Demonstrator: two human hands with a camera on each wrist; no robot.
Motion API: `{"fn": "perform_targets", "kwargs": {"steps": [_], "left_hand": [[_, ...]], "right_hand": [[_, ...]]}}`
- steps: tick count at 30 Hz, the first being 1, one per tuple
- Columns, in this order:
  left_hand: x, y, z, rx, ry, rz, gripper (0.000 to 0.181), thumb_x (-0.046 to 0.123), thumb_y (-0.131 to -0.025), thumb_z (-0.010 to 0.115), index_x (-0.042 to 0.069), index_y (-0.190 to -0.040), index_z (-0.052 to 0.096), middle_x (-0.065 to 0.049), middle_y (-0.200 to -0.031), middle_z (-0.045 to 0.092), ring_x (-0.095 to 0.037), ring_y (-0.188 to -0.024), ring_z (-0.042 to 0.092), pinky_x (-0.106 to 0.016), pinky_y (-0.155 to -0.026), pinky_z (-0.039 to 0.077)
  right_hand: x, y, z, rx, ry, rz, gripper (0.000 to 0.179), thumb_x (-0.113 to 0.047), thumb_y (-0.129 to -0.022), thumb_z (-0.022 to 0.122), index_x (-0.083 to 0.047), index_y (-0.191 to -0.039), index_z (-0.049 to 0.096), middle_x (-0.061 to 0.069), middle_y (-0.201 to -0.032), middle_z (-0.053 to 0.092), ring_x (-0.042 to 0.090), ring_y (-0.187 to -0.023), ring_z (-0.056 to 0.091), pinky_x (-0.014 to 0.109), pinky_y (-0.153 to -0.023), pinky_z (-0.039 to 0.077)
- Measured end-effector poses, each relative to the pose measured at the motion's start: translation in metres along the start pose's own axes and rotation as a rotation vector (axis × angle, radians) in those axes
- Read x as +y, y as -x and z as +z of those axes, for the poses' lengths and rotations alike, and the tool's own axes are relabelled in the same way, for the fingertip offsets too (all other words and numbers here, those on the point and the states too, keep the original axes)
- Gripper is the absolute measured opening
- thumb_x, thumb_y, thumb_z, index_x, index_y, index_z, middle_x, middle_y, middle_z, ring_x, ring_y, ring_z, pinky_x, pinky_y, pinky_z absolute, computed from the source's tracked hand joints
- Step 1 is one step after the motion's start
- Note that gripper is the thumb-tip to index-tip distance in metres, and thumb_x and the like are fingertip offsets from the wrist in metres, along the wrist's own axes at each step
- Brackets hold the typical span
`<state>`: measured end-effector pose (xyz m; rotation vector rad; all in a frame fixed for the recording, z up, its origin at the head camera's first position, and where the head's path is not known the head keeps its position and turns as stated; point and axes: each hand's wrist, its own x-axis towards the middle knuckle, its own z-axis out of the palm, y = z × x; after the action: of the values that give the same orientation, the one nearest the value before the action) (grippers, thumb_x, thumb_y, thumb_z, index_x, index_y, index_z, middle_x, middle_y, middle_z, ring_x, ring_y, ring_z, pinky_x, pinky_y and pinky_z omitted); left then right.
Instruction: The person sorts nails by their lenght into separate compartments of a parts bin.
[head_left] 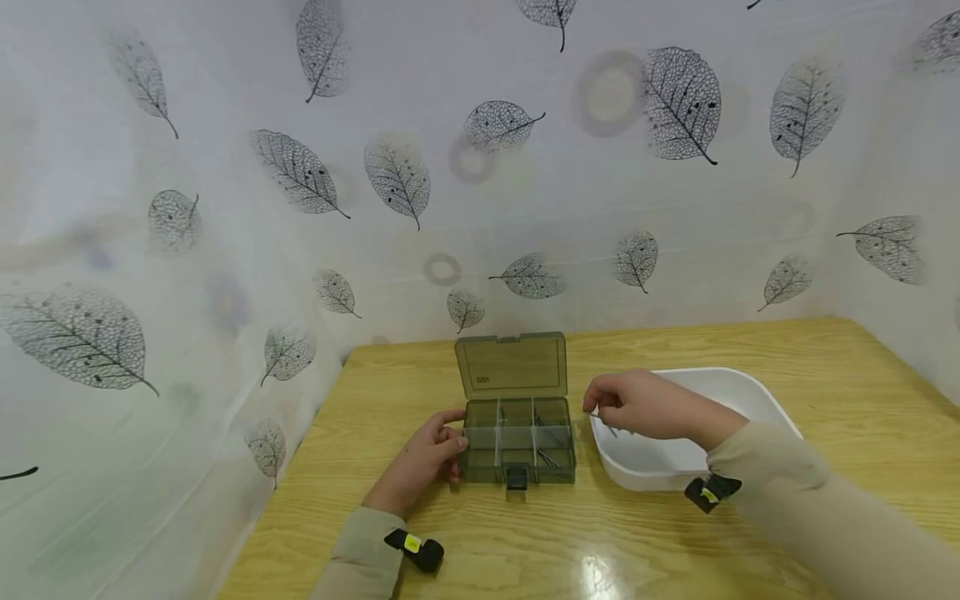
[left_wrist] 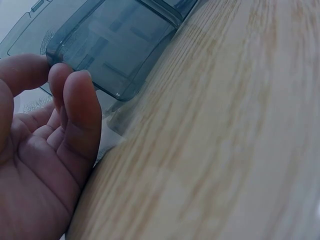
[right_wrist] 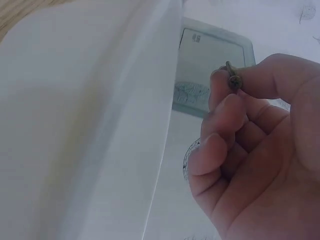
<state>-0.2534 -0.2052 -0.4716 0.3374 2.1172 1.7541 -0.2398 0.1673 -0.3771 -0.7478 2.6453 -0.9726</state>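
Note:
A smoky, see-through organizer box [head_left: 517, 475] stands on the table with its lid [head_left: 512, 367] raised at the back. Dark screws [head_left: 548, 457] lie in its right-hand compartments. At the box's left side, my left hand [head_left: 427, 454] holds the wall, thumb at the rim. The left wrist view shows its fingertips [left_wrist: 82, 95] right by the box corner [left_wrist: 117, 92]. Over the left rim of a white tray [head_left: 645, 479], my right hand [head_left: 645, 404] pinches a small cross-head screw [right_wrist: 234, 81] between thumb and index finger. Its other fingers are curled.
The white tray stands just right of the organizer box, partly covered by my right forearm. A wooden table [head_left: 525, 533] carries both. Behind it hangs a pale curtain [head_left: 480, 208] with leaf prints. Each wrist wears a small black camera [head_left: 712, 492].

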Motion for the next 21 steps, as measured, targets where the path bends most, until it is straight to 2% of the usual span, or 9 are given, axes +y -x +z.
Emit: {"fn": "perform_targets", "kwargs": {"steps": [3, 10, 16, 21], "left_hand": [[0.001, 0.001, 0.001, 0.001, -0.004, 0.002, 0.053, 0.016, -0.106, 0.056, 0.009, -0.154, 0.036, -0.017, -0.103, 0.055, -0.020, -0.070, 0.056, -0.036, -0.064, 0.056], [0.001, 0.001, 0.001, 0.000, -0.005, -0.001, 0.053, 0.016, -0.106, 0.056, 0.010, -0.154, 0.036, -0.016, -0.102, 0.055, -0.020, -0.071, 0.056, -0.037, -0.064, 0.056], [0.000, 0.000, 0.000, 0.001, -0.009, 0.001, 0.053, 0.016, -0.105, 0.057, 0.010, -0.154, 0.036, -0.015, -0.100, 0.055, -0.020, -0.070, 0.057, -0.037, -0.064, 0.057], [-0.001, -0.001, 0.001, 0.004, -0.005, 0.004, 0.052, 0.015, -0.105, 0.057, 0.009, -0.153, 0.037, -0.014, -0.100, 0.055, -0.019, -0.070, 0.056, -0.036, -0.064, 0.057]], "right_hand": [[-0.007, -0.005, 0.003, -0.006, 0.011, -0.016, 0.022, -0.007, -0.100, 0.053, -0.018, -0.109, 0.069, -0.005, -0.086, 0.065, 0.013, -0.060, 0.050, 0.033, -0.057, 0.044], [-0.022, -0.020, 0.016, -0.021, 0.037, -0.081, 0.023, -0.008, -0.100, 0.053, -0.016, -0.111, 0.070, -0.004, -0.096, 0.067, 0.012, -0.074, 0.056, 0.034, -0.064, 0.047], [-0.031, -0.037, 0.035, -0.026, 0.085, -0.099, 0.023, -0.010, -0.100, 0.053, -0.016, -0.112, 0.072, -0.004, -0.098, 0.069, 0.010, -0.068, 0.053, 0.035, -0.066, 0.046], [-0.041, -0.046, 0.045, -0.025, 0.091, -0.102, 0.021, -0.012, -0.100, 0.055, -0.019, -0.110, 0.072, -0.005, -0.099, 0.069, 0.008, -0.073, 0.057, 0.036, -0.070, 0.050]]}}
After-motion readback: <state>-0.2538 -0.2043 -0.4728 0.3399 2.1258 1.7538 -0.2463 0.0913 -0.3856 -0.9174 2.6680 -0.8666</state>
